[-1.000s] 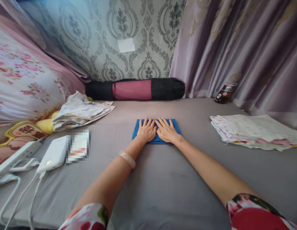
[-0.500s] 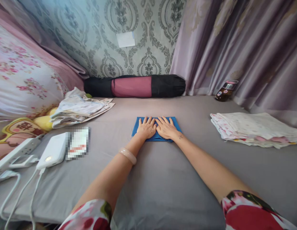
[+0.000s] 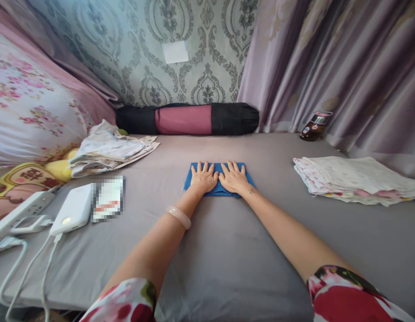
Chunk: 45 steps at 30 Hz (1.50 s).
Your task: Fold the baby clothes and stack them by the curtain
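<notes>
A folded blue cloth (image 3: 224,194) lies flat in the middle of the grey sheet (image 3: 227,250). My left hand (image 3: 203,179) rests palm down on its left half, fingers spread and pointing away from me. On the right half lies my right hand (image 3: 232,179), also flat with the fingers apart. The two thumbs almost meet near the cloth's centre. Much of the cloth is hidden under my hands, and I cannot tell how many layers it has.
Folded printed cloths (image 3: 358,179) lie at the right, with another pile (image 3: 106,152) at the left. A dark bottle (image 3: 314,126) stands at the back right. A rolled bag (image 3: 183,119) lies along the wall. Left front are a white power bank (image 3: 73,210), cables and a power strip (image 3: 26,214).
Both hands stay flat on the blue cloth. Their fingertips have spread slightly, opening a wider gap between the index fingers. The view has shifted a little.
</notes>
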Motion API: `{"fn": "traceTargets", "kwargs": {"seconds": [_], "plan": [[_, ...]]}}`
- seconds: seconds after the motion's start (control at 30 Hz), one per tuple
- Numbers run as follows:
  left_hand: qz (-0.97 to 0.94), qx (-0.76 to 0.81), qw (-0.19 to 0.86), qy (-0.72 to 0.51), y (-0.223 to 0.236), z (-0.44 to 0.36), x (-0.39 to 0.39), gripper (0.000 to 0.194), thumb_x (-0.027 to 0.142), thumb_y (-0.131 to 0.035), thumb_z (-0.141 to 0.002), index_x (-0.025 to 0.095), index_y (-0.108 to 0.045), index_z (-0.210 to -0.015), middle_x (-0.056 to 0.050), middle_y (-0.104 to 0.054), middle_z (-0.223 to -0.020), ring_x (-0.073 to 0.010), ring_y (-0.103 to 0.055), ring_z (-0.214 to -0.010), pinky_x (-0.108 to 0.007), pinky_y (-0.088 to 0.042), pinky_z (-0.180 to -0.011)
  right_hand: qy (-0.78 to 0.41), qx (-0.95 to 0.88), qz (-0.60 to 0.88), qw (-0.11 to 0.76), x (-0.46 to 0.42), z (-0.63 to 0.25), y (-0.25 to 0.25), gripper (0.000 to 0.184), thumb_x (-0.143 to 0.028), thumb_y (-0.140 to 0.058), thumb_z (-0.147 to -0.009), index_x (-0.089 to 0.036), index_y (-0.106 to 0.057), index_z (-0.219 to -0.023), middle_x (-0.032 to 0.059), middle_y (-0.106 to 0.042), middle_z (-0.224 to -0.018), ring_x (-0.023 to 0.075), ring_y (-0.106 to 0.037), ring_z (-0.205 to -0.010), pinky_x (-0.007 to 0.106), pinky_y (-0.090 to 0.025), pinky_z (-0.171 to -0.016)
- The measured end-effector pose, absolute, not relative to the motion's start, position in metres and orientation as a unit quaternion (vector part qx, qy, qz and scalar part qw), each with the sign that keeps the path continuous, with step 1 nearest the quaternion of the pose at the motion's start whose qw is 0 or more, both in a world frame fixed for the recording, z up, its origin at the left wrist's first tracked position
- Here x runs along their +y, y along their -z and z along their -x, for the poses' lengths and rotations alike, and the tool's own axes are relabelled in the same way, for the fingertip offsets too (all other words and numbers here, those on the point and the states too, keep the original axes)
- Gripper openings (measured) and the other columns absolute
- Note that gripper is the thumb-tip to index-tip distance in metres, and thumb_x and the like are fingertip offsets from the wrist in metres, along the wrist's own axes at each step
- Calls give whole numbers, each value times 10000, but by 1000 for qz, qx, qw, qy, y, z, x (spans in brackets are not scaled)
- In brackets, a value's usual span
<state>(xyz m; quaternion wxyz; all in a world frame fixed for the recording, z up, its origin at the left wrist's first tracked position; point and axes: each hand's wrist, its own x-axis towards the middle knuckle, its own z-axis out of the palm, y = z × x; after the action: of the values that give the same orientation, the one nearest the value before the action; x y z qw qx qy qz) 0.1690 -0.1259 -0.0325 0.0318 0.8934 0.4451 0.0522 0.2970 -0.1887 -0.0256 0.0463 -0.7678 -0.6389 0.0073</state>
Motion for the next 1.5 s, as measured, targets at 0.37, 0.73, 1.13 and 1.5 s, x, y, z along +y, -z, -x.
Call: {"fn": "traceTargets", "kwargs": {"seconds": [0.37, 0.73, 1.13, 1.5], "plan": [[-892, 443, 70, -58, 18, -147, -116, 702, 563, -251, -941, 100, -274, -1469, -207, -232, -1556, -303, -202, -1447, -533, -205, -1137, -74, -636, 766, 61, -193, -319, 12, 660, -493, -202, -965, -121, -249, -1508, 161, -139, -1589, 287, -94, -1461, 541, -103, -1149], [-875, 479, 48, -48, 34, -131, -114, 730, 602, -195, -940, 128, -252, -1491, -173, -245, -1561, -285, -196, -1451, -488, -202, -1149, -42, -618, 782, 67, -202, -332, 33, 689, -499, -153, -961, -81, -255, -1499, 149, -208, -1575, 276, -165, -1447, 515, -140, -1152], [-879, 460, 90, -85, 34, -107, -116, 697, 592, -187, -948, 151, -280, -1481, -139, -257, -1563, -243, -220, -1447, -410, -238, -1153, -57, -621, 779, 68, -204, -338, 26, 689, -488, -135, -961, -75, -220, -1507, 149, -166, -1585, 267, -124, -1459, 521, -115, -1157], [-876, 459, 93, -113, 33, -101, -131, 678, 576, -226, -950, 136, -318, -1458, -131, -280, -1556, -240, -238, -1442, -397, -192, -1177, -40, -620, 783, 33, -201, -332, 19, 678, -466, -197, -952, -60, -271, -1490, 172, -238, -1560, 301, -184, -1440, 543, -125, -1148]]}}
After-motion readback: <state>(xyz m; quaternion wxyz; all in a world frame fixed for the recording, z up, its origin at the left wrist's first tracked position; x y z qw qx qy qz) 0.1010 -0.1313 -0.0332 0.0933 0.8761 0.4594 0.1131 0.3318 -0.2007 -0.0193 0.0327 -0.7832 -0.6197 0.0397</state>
